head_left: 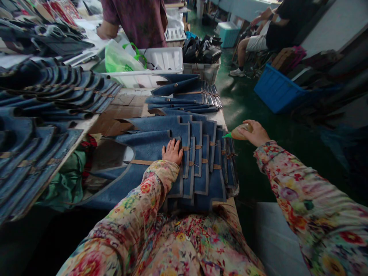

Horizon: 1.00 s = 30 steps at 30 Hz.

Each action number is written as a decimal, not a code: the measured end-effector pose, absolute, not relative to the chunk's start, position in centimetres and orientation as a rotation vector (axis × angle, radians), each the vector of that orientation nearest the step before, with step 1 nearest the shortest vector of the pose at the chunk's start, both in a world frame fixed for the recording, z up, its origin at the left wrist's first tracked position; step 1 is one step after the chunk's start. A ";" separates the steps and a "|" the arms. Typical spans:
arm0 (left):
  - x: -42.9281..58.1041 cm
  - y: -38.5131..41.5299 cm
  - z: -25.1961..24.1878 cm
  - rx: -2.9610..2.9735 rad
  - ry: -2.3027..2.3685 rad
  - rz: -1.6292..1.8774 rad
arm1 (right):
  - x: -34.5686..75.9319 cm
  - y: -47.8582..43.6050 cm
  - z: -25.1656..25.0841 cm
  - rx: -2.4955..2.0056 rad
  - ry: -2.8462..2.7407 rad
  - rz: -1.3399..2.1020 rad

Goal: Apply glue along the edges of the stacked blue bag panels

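My left hand (pixel 173 151) lies flat on overlapping blue leather-like pieces (pixel 149 143), its fingers stretched out and a little apart. Grey borders run round the edges of these pieces, and tan strips (pixel 140 162) cross them. Out past the right edge of the stack, my right hand (pixel 257 133) is closed round a squeeze bottle (pixel 240 132) of yellowish-brown contents. The bottle is tipped on its side, and its green nozzle (pixel 227 135) points left, close to the fanned right edges of the pieces. Whether the nozzle touches them I cannot tell.
More blue pieces (pixel 43 149) are fanned out at the left, and further bundles (pixel 186 90) lie behind the stack. A white crate (pixel 166 61) holds a green-and-clear bag. A blue crate (pixel 278 88) stands on the green floor. One person (pixel 140 23) stands behind; another (pixel 284 30) sits at the right.
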<state>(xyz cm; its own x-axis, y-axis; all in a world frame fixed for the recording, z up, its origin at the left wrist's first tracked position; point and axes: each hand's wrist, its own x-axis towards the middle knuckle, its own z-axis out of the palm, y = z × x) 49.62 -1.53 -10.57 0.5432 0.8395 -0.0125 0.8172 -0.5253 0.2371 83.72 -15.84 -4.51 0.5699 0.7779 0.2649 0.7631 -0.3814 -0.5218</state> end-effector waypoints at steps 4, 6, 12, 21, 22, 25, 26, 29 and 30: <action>49.7 -1.5 -10.6 2.557 1.398 0.150 | 83.0 -18.0 -3.8 -2.239 -1.209 0.295; 49.7 -1.5 -10.5 2.552 1.402 0.148 | 82.5 -18.6 -3.5 -2.214 -1.166 0.292; 49.7 -1.7 -10.2 2.551 1.410 0.164 | 81.5 -17.6 -3.5 -2.169 -1.135 0.144; 49.6 -1.6 -10.6 2.557 1.405 0.181 | 81.0 -17.0 -4.2 -2.174 -1.209 0.166; 49.6 -1.6 -10.6 2.556 1.401 0.176 | 80.8 -17.3 -4.1 -2.179 -1.213 0.200; 49.6 -1.5 -10.6 2.550 1.391 0.162 | 80.2 -18.7 -4.0 -2.178 -1.247 0.323; 49.6 -1.5 -10.6 2.548 1.392 0.163 | 80.0 -19.1 -3.9 -2.173 -1.268 0.370; 49.6 -1.5 -10.7 2.546 1.395 0.173 | 79.5 -20.0 -3.8 -2.158 -1.305 0.489; 49.6 -1.5 -10.7 2.545 1.396 0.176 | 79.4 -20.1 -3.8 -2.160 -1.298 0.498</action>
